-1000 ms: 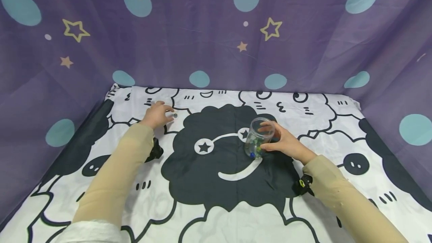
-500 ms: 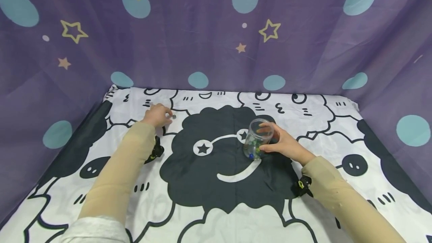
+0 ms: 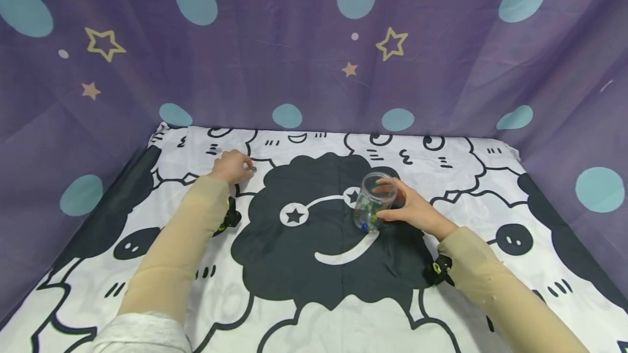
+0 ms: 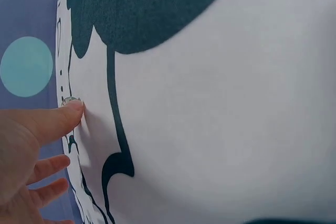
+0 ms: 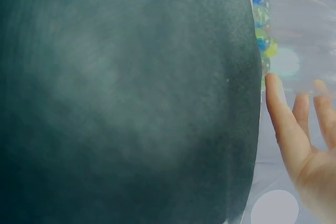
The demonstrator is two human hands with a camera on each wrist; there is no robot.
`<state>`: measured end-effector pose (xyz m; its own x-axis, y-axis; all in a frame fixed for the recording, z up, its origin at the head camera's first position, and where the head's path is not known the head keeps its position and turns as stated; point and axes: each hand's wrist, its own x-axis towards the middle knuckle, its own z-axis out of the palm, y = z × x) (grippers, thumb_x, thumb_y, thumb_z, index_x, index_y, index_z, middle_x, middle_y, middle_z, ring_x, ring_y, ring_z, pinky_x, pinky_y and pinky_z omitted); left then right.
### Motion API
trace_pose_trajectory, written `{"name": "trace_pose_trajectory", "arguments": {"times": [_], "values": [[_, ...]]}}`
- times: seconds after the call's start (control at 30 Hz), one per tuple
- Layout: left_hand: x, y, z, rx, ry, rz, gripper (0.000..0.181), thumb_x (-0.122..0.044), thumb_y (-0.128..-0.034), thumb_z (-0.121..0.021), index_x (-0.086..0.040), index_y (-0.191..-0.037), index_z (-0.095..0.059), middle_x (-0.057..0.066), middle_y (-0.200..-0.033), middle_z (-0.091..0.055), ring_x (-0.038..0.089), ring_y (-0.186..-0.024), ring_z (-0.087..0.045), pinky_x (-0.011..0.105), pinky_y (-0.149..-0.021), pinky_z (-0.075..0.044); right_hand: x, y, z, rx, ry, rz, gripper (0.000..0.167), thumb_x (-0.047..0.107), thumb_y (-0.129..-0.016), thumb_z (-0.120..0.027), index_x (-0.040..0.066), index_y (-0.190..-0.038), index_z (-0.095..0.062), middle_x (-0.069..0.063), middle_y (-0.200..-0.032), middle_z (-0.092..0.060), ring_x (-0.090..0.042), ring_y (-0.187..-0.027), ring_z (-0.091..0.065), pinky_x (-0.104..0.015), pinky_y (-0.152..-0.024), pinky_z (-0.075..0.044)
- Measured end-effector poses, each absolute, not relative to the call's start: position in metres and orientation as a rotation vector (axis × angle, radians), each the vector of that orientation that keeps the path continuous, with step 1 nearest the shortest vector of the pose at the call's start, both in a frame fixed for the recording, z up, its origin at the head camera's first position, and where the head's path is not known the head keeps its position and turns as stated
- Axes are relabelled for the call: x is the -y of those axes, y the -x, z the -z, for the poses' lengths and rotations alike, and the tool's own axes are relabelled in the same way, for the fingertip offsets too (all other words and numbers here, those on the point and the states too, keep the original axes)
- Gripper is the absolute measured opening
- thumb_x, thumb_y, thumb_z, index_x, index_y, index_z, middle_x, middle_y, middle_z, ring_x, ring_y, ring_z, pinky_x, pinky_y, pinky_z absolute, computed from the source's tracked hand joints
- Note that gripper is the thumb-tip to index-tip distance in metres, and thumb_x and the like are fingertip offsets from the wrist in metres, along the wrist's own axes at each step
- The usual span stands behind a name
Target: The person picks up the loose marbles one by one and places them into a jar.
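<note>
At the far left of the cloth in the head view, my left hand (image 3: 233,166) pinches a small clear glass marble (image 3: 253,169) between thumb and index finger. The left wrist view shows the marble (image 4: 70,100) mostly covered by the thumb tip, while the other fingers stay apart below. Right of centre, my right hand (image 3: 414,207) grips a clear plastic jar (image 3: 370,196) from its right side. The jar stands upright and lidless on the dark sheep print. Several blue, green and yellow marbles (image 5: 261,30) lie at its bottom.
A white cloth (image 3: 333,326) with black cartoon sheep covers the table. Behind and at both sides hangs a purple curtain (image 3: 284,64) with blue dots and stars. Each wrist carries a small black camera mount.
My left fingertips have closed in on the marble from the left, and it has shifted very slightly. My right hand and the jar have stayed where they were.
</note>
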<state>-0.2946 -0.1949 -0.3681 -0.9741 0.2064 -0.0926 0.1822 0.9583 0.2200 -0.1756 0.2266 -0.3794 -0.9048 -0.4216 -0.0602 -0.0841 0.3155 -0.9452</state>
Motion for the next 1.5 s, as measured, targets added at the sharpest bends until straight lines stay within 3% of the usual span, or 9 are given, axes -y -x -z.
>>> {"name": "trace_pose_trajectory", "arguments": {"times": [0.87, 1.5], "values": [[0.1950, 0.2938, 0.3692, -3.003, -0.279, -0.314, 0.025, -0.025, -0.0887, -0.061, -0.006, -0.101, -0.069, 0.024, -0.120, -0.057, 0.045, -0.108, -0.049, 0.062, -0.091, -0.041, -0.2224, 0.1748, 0.3763, -2.302, 0.455, 1.604, 0.067, 0.008, -0.084, -0.071, 0.007, -0.140, -0.035, -0.021, -0.142, -0.041, -0.039, -0.123, -0.043, -0.034, -0.077, -0.057], [0.1910, 0.2893, 0.3670, -3.025, -0.307, -0.323, 0.027, -0.027, -0.0892, -0.062, -0.006, -0.104, -0.070, 0.023, -0.121, -0.058, 0.043, -0.106, -0.053, 0.061, -0.091, -0.042, -0.2255, 0.1742, 0.3770, -2.282, 0.449, 1.622, 0.068, 0.008, -0.084, -0.070, 0.007, -0.141, -0.034, -0.022, -0.143, -0.039, -0.040, -0.124, -0.043, -0.035, -0.080, -0.057]]}}
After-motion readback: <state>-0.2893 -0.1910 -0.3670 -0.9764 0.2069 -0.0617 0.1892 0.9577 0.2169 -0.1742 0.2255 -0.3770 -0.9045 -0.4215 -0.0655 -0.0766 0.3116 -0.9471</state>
